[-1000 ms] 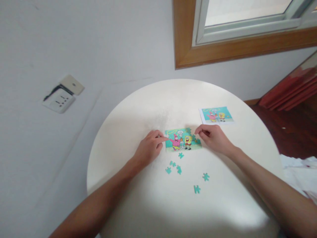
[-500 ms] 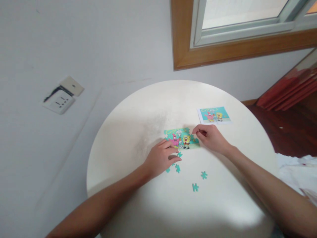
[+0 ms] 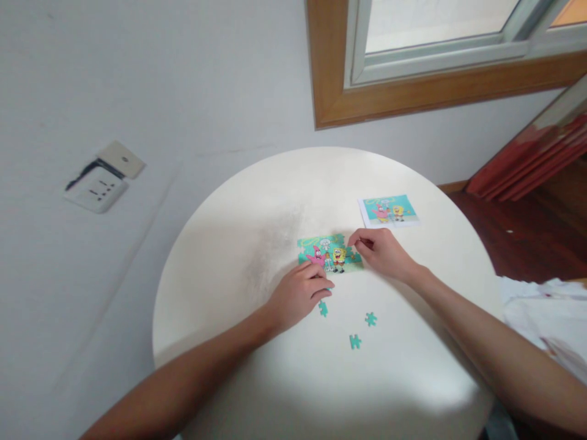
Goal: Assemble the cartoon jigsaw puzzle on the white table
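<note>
A partly joined jigsaw puzzle (image 3: 316, 249) with cartoon figures on teal lies on the round white table (image 3: 220, 263). My left hand (image 3: 300, 292) rests at its lower left edge, thumb and index finger closed around a small teal puzzle piece, mostly hidden. My right hand (image 3: 383, 249) is at the upper right of the puzzle, its thumb and index finger pinched; whatever is between them is hidden. Below my left hand lies a loose teal piece (image 3: 323, 309). Nearer to me are another teal piece (image 3: 371, 319) and a third piece (image 3: 355, 341).
A printed picture card (image 3: 389, 211) with the same cartoon scene lies behind my right hand. The table's far edge is close to the wall (image 3: 206, 91), which carries a socket (image 3: 97, 188). White cloth (image 3: 532, 305) is beyond the table on the right.
My left thumb has drawn in toward the index finger, over the teal piece that lay between them. My right hand stays pinched at the puzzle's upper right. The view has shifted slightly.
</note>
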### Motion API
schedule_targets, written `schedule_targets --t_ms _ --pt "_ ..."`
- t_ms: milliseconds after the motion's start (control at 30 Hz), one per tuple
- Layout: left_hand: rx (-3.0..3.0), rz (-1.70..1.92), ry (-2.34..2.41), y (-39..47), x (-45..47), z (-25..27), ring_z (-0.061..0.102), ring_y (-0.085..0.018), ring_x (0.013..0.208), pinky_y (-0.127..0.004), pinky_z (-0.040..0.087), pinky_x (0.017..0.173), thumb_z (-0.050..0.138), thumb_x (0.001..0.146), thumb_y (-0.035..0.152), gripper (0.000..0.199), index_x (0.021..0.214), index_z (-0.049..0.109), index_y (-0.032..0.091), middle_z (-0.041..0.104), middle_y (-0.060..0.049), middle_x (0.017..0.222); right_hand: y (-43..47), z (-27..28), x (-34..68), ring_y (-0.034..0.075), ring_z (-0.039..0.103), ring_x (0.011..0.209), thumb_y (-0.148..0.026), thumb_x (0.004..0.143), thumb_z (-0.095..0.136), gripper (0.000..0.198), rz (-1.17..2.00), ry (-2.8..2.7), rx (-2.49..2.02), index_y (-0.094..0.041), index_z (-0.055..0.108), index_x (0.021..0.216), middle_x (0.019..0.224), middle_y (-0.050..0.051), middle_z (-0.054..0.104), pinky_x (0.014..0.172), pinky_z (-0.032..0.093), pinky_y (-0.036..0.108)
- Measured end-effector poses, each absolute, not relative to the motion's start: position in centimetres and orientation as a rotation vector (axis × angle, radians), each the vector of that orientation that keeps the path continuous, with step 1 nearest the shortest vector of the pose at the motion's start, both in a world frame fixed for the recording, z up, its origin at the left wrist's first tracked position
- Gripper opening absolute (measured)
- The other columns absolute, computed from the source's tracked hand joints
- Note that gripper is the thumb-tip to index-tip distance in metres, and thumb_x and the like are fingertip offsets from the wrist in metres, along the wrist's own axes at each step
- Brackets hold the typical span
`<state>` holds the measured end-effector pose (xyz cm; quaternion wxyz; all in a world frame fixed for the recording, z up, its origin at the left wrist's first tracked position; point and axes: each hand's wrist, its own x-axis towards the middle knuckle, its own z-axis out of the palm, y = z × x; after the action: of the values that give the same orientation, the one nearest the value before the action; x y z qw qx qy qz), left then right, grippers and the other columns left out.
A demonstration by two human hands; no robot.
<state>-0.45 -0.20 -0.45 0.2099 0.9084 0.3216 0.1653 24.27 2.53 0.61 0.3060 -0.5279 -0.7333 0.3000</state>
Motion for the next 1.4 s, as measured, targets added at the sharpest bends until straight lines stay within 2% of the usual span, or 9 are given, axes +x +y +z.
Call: schedule_targets --t_ms 167,300,400,600,800,967,1100,1233,1400 --pt "2.569 0.483 0.784 -0.1 -0.5 -0.7 0.059 -0.016 0.09 -0.03 0.048 0.081 0.048 0.096 0.011 0.029 0.099 0.074 0.023 0.069 -0.004 0.093 2.5 0.6 24.3 0.011 0.039 0.051 -0.016 0.081 0.045 0.023 0.799 -1.946 -1.399 -0.018 0.067 0.082 0.056 -0.003 0.052 0.053 0.029 0.026" --pt "2.521 0.565 0.939 -0.3 -0.5 -0.4 0.061 -0.019 0.093 -0.034 0.048 0.086 0.064 0.091 0.025 0.012 0.096 0.072 0.02 0.07 -0.005 0.094 2.5 0.8 24.3 0.011 0.038 0.05 -0.016 0.081 0.045 0.022 0.799 -1.946 -1.395 -0.018 0.067 0.082 0.055 -0.003 0.05 0.053 0.029 0.025" --pt "2.529 0.527 1.075 -0.6 -0.3 -0.3 0.061 -0.022 0.091 -0.037 0.048 0.085 0.076 0.08 0.034 0.019 0.09 0.071 0.018 0.07 -0.005 0.092 2.5 0.8 24.3 0.011 0.039 0.05 -0.016 0.081 0.045 0.022 0.794 -1.947 -1.392 -0.018 0.067 0.082 0.056 -0.003 0.051 0.053 0.029 0.025" --pt "2.493 0.44 1.098 -1.0 0.2 -0.1 0.059 -0.021 0.093 -0.035 0.047 0.086 0.069 0.086 0.023 0.005 0.09 0.071 0.02 0.069 -0.004 0.094 2.5 0.7 24.2 0.011 0.039 0.051 -0.017 0.081 0.045 0.022 0.8 -1.949 -1.391 -0.018 0.067 0.082 0.056 -0.003 0.051 0.054 0.029 0.025" --pt "2.5 0.306 1.076 -1.5 0.2 0.3 0.055 -0.021 0.096 -0.034 0.045 0.085 0.064 0.087 0.015 0.004 0.089 0.065 0.018 0.064 -0.005 0.097 2.4 0.8 24.2 0.011 0.04 0.051 -0.017 0.08 0.045 0.021 0.803 -1.95 -1.4 -0.019 0.066 0.081 0.056 -0.003 0.053 0.054 0.03 0.026" --pt "2.269 0.451 1.07 0.3 -1.0 0.2 0.057 -0.015 0.076 -0.026 0.045 0.072 0.062 0.086 0.014 0.008 0.08 0.063 0.019 0.064 0.0 0.077 2.5 0.5 24.4 0.011 0.041 0.051 -0.017 0.081 0.045 0.022 0.804 -1.959 -1.401 -0.019 0.067 0.082 0.057 -0.002 0.054 0.054 0.031 0.026" --pt "2.017 0.671 1.407 3.5 -3.0 -0.1 0.051 -0.011 0.061 -0.023 0.041 0.061 0.065 0.083 0.022 0.005 0.084 0.068 0.018 0.06 0.003 0.067 2.5 0.3 24.4 0.011 0.042 0.051 -0.017 0.08 0.045 0.022 0.796 -1.971 -1.396 -0.019 0.067 0.082 0.058 -0.002 0.054 0.054 0.032 0.026" --pt "1.928 0.747 1.497 5.4 -3.8 -0.8 0.048 -0.011 0.058 -0.023 0.038 0.059 0.066 0.08 0.026 0.011 0.083 0.071 0.017 0.058 0.004 0.062 2.5 0.1 24.2 0.011 0.043 0.051 -0.017 0.08 0.045 0.023 0.798 -1.989 -1.395 -0.019 0.067 0.083 0.058 -0.002 0.055 0.054 0.032 0.025" --pt "1.97 0.728 1.504 5.6 -3.5 -1.4 0.05 -0.012 0.06 -0.024 0.038 0.06 0.065 0.081 0.025 0.012 0.083 0.074 0.017 0.065 0.001 0.068 2.4 0.0 24.2 0.011 0.042 0.051 -0.017 0.081 0.045 0.023 0.793 -1.992 -1.394 -0.019 0.068 0.084 0.058 -0.002 0.054 0.054 0.031 0.025"
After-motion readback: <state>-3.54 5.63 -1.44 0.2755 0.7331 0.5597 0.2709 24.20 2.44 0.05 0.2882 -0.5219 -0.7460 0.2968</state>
